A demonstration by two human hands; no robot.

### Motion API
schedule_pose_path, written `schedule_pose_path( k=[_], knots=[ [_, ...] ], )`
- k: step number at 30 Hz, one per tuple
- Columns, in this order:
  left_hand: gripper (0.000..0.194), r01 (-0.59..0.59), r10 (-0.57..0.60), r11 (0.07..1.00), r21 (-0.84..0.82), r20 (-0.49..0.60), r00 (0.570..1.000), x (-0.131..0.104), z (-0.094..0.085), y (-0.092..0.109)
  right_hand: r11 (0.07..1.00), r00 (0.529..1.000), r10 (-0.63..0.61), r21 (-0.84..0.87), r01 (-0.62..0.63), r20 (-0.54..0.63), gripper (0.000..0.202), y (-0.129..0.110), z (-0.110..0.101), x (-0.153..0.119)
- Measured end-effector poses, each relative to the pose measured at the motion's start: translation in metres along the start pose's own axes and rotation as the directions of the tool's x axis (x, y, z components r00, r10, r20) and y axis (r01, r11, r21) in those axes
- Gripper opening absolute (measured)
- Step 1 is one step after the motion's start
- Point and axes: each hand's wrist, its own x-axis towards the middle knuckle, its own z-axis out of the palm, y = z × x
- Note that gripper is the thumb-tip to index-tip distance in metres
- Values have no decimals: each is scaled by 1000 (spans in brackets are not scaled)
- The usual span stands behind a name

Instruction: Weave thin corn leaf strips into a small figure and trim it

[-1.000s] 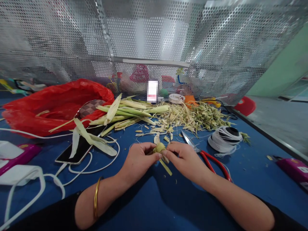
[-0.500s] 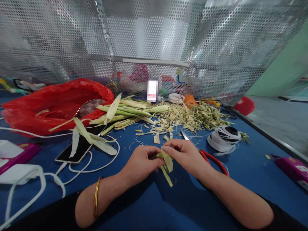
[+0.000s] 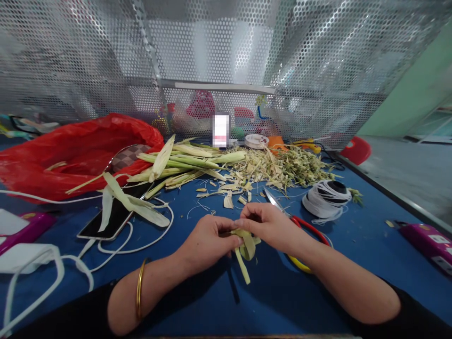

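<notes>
Corn-husk strip [image 3: 249, 246], one: being pinched by left hand [image 3: 207, 241] and right hand [image 3: 269, 228], fingertips together. Scissors [image 3: 295, 220], red-handled, two o'clock: being partly covered by right forearm [image 3: 330, 268].

Left of me, a red plastic bag [image 3: 30, 174] gapes beside a phone [image 3: 118, 219] with a white cable [image 3: 172, 215] looping near it. I have perforated metal panels [image 3: 212, 47] behind; beyond the right edge, a red object [image 3: 358, 150], possibly a stool, looks blurred.
</notes>
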Motion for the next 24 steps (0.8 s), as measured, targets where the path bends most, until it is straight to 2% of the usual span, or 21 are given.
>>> schedule_pose_path(
  k=[4,6,10,12,15,18,20,24],
  knots=[
    [12,-5,6,999,49,-17,1000,-1,1,-2,999,998,35,40,-37,53,19,3,-1,1],
    [13,4,-5,999,54,24,1000,-1,1,-2,995,998,26,93,-31,60,20,3,0,1],
    [12,44,-56,997,66,184,981,-3,2,0,975,996,12,224,8,-88,27,-1,5,0],
    [11,61,-63,998,17,237,969,-4,1,1,925,991,55,379,-6,-118,30,-4,7,-1],
    [17,93,-68,993,-71,300,951,-3,-1,3,801,988,122,597,-41,-95,32,-6,9,-1],
    [23,126,-68,982,-144,352,934,-3,-1,3,741,982,150,671,-35,-114,33,-6,10,0],
    [30,150,-82,974,-173,346,935,-3,0,2,728,984,147,684,-37,-103,33,-7,11,-1],
    [40,187,-155,974,-128,224,962,-3,3,0,724,994,87,690,-13,-72,30,-11,15,-3]
  ],
)
